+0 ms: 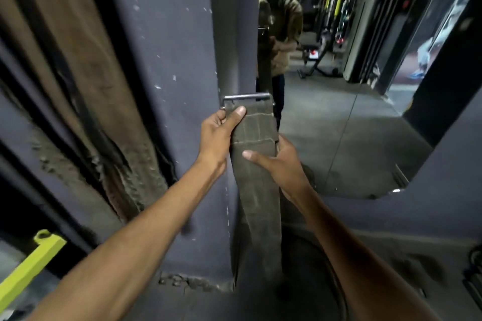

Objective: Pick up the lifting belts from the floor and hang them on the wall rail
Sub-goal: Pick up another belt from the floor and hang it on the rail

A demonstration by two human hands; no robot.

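Right hand [276, 164] clasps olive lifting belt [257, 190] mid-strap; belt's tail hangs toward the floor. Left hand [219, 130] pinches the top by the metal buckle [246, 98]. Beyond: dark wall [172, 34], mirror [352, 86]; blurred shapes at left, possibly other hanging belts.

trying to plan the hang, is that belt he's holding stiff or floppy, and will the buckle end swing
The belt is probably semi-stiff: below the right hand it hangs in a broad flat strip, no folds. Its thick stitched weave suggests some weight. The metal buckle, pinned by the left hand, would likely tip over if released.
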